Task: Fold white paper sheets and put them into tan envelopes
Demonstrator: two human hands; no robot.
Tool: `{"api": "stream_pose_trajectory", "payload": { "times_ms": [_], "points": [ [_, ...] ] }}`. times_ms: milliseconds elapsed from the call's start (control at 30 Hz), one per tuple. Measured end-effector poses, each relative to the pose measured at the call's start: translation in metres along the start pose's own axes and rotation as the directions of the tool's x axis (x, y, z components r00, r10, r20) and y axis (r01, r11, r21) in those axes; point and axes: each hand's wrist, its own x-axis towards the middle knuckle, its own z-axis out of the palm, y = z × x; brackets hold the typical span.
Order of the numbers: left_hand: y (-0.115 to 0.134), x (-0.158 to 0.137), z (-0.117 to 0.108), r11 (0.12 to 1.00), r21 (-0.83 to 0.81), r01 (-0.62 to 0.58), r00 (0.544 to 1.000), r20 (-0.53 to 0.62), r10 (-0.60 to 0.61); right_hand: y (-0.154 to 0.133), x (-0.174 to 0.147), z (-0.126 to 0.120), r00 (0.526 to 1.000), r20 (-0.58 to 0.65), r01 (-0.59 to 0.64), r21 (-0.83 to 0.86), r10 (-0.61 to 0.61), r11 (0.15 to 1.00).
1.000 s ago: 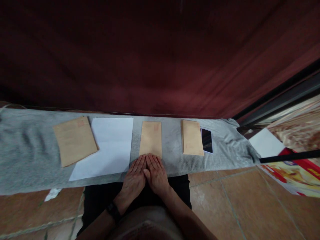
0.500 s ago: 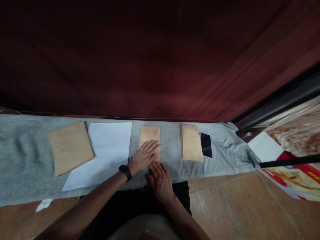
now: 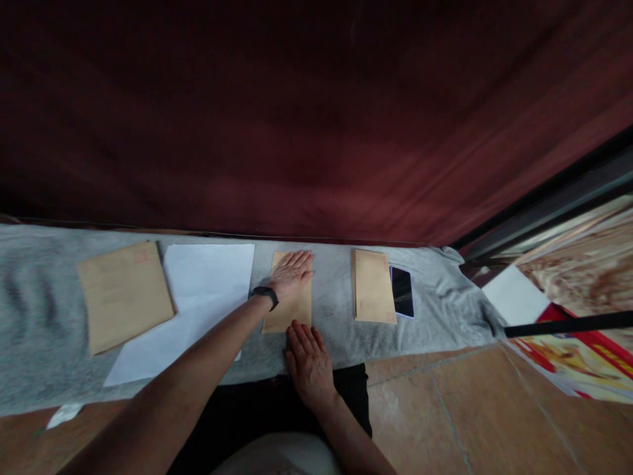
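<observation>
A brown paper envelope (image 3: pixel 295 307) lies flat on the grey cloth in front of me. My left hand (image 3: pixel 291 273), with a dark band at the wrist, rests flat across its upper part, fingers stretched toward the right. At the envelope's near edge, the fingertips of my right hand (image 3: pixel 310 359) touch its lower right corner; those fingers are straight and the hand holds nothing. To the left, white paper sheets (image 3: pixel 210 280) are spread out, partly under a stack of brown envelopes (image 3: pixel 126 293). Another brown envelope pile (image 3: pixel 373 287) lies to the right.
Beside the right pile is a phone (image 3: pixel 403 292) with a dark screen. The grey cloth (image 3: pixel 445 303) covers a narrow surface along a dark red panel (image 3: pixel 316 132). A red and yellow printed package (image 3: pixel 573 356) stands at the far right above the tiled floor (image 3: pixel 425 409).
My left hand has slid up the envelope toward its far edge, uncovering the lower part. My right hand stays at the near edge. The whole view has shifted slightly.
</observation>
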Motion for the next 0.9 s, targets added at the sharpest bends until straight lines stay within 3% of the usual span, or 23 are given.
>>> {"api": "stream_pose_trajectory", "payload": {
  "times_ms": [133, 400, 733, 900],
  "points": [
    [0.005, -0.021, 0.003, 0.999, -0.013, -0.039, 0.999, 0.001, 0.039, -0.001, 0.000, 0.000, 1.000, -0.020, -0.003, 0.022, 0.004, 1.000],
    [0.017, -0.091, 0.002, 0.991, -0.089, -0.098, 0.994, 0.042, 0.102, 0.001, -0.002, 0.007, 0.999, -0.045, -0.009, 0.032, 0.011, 0.999],
    [0.051, -0.190, 0.001, 0.995, 0.014, -0.098, 0.990, -0.101, 0.099, 0.000, -0.004, 0.002, 1.000, -0.011, 0.013, 0.002, -0.013, 1.000],
    [0.053, -0.210, -0.002, 0.995, 0.062, -0.081, 0.988, -0.123, 0.088, 0.005, -0.005, -0.001, 1.000, 0.009, 0.017, 0.018, -0.017, 1.000]
  ]
}}
